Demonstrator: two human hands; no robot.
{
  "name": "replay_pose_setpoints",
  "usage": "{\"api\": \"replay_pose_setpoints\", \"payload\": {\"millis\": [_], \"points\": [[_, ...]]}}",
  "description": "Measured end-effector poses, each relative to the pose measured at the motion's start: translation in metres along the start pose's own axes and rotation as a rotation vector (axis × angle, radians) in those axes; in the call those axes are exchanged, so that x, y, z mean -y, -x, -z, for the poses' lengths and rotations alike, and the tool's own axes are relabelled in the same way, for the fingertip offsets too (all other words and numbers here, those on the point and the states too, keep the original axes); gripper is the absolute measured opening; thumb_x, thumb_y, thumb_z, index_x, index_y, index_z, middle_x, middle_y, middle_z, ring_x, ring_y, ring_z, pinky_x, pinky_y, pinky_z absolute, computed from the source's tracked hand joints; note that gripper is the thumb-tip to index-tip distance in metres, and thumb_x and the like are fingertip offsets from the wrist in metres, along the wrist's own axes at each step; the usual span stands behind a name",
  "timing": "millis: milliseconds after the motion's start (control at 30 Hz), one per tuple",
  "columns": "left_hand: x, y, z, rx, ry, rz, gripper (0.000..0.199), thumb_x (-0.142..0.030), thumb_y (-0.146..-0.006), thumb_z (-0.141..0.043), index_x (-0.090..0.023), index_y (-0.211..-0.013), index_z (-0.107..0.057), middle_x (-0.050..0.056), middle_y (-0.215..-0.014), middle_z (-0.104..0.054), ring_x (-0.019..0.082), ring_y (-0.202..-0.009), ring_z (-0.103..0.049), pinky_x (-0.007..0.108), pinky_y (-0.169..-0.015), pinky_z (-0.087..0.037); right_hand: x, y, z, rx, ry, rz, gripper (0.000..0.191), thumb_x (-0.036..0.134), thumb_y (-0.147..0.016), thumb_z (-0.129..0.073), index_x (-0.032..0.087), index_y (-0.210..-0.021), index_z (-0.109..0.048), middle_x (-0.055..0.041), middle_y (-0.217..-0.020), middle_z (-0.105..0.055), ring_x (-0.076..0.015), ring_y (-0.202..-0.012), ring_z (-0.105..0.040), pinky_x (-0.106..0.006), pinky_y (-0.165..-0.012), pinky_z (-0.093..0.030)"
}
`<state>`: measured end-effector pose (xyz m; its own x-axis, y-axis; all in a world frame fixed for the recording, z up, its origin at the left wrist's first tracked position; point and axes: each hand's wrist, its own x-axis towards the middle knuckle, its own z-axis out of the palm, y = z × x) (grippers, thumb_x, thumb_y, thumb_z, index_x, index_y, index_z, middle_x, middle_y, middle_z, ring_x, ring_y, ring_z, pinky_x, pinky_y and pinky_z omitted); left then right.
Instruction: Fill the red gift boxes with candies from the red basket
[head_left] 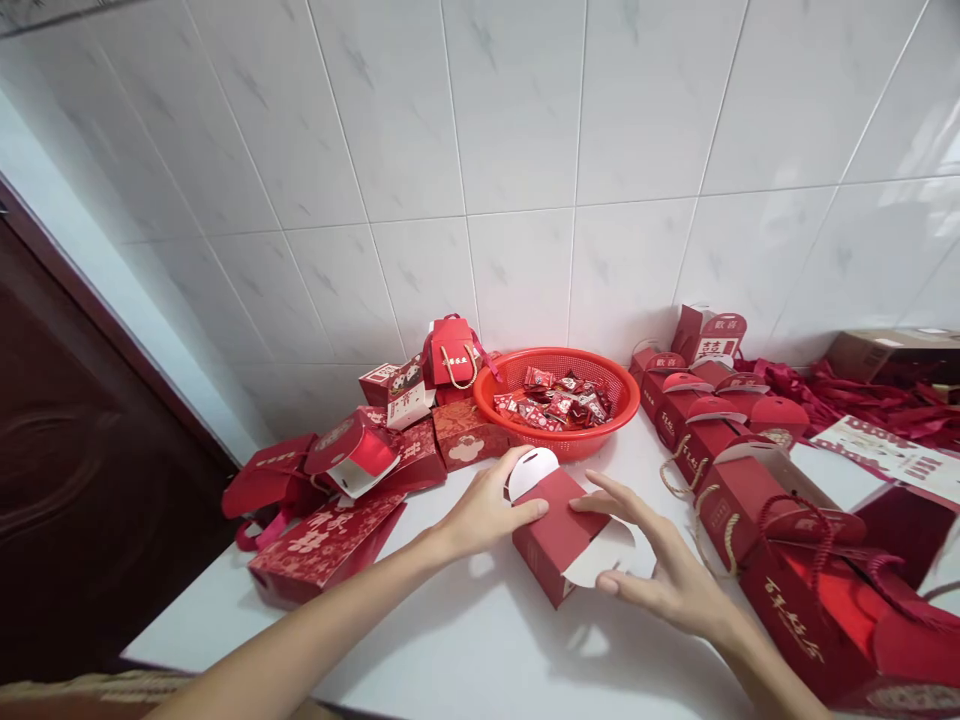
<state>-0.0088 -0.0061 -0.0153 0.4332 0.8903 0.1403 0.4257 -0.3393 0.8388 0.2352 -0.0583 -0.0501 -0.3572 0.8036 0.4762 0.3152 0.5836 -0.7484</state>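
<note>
In front of me on the white table lies a small red gift box (551,520), with pale rounded end flaps standing out from it. My left hand (484,510) grips its left side, thumb on the top and fingers reaching behind the far flap. Over the right side is my right hand (664,575), fingers apart; a fingertip touches the box top, and the thumb is by the near white flap (604,555). Just beyond the box stands a red plastic basket (631,405) holding several wrapped sweets (559,402).
Red gift boxes (322,545) of several shapes are piled at the left. A row of red boxes with rope handles (795,600) runs along the right. Red ribbons (862,400) and a cardboard box (892,355) are at the back right, against the tiled wall (517,270).
</note>
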Motion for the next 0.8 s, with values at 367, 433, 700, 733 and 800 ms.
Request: {"api": "replay_pose_setpoints", "payload": {"millis": [367, 433, 700, 733, 800], "points": [[-0.011, 0.015, -0.015, 0.133, -0.121, -0.125, 0.041, -0.045, -0.097, -0.053, -0.021, -0.127, -0.068, 0.009, -0.117, -0.065, 0.022, -0.107, -0.062, 0.037, -0.099, -0.047, 0.009, -0.013, -0.045, -0.35, 0.325, -0.173, 0.033, 0.043, -0.097, -0.051, 0.02, -0.118, -0.062, -0.0162, -0.124, -0.067, -0.0308, -0.114, -0.065, -0.049, -0.096, -0.054], [-0.01, 0.015, -0.018, 0.132, -0.113, -0.122, 0.04, -0.042, -0.095, -0.055, -0.022, -0.127, -0.068, 0.009, -0.117, -0.065, 0.022, -0.107, -0.062, 0.037, -0.099, -0.047, 0.014, -0.008, -0.047, -0.338, 0.397, -0.199, 0.033, 0.041, -0.099, -0.048, 0.02, -0.119, -0.064, -0.0178, -0.134, -0.062, -0.0336, -0.121, -0.061, -0.054, -0.099, -0.051], [-0.004, 0.007, -0.013, 0.257, 0.016, -0.1, 0.04, -0.042, -0.094, -0.058, -0.023, -0.127, -0.069, 0.009, -0.12, -0.065, 0.024, -0.113, -0.06, 0.038, -0.103, -0.044, 0.028, 0.014, -0.055, -0.219, 0.592, -0.259, 0.063, 0.04, -0.08, -0.073, 0.021, -0.138, -0.057, -0.0216, -0.148, -0.051, -0.0451, -0.133, -0.049, -0.064, -0.097, -0.049], [-0.005, 0.008, -0.011, 0.295, 0.026, -0.103, 0.041, -0.045, -0.095, -0.056, -0.024, -0.127, -0.069, 0.009, -0.121, -0.065, 0.024, -0.114, -0.059, 0.039, -0.105, -0.043, 0.029, 0.015, -0.055, -0.212, 0.6, -0.262, 0.062, 0.038, -0.081, -0.072, 0.019, -0.138, -0.057, -0.0223, -0.146, -0.052, -0.0444, -0.13, -0.051, -0.063, -0.097, -0.05], [-0.006, 0.01, -0.006, 0.351, 0.071, -0.107, 0.044, -0.051, -0.096, -0.053, -0.024, -0.127, -0.07, 0.01, -0.123, -0.065, 0.025, -0.117, -0.057, 0.041, -0.106, -0.042, 0.034, 0.018, -0.053, -0.193, 0.602, -0.252, 0.061, 0.037, -0.082, -0.071, 0.02, -0.138, -0.057, -0.02, -0.144, -0.054, -0.0409, -0.127, -0.054, -0.061, -0.099, -0.05]]}}
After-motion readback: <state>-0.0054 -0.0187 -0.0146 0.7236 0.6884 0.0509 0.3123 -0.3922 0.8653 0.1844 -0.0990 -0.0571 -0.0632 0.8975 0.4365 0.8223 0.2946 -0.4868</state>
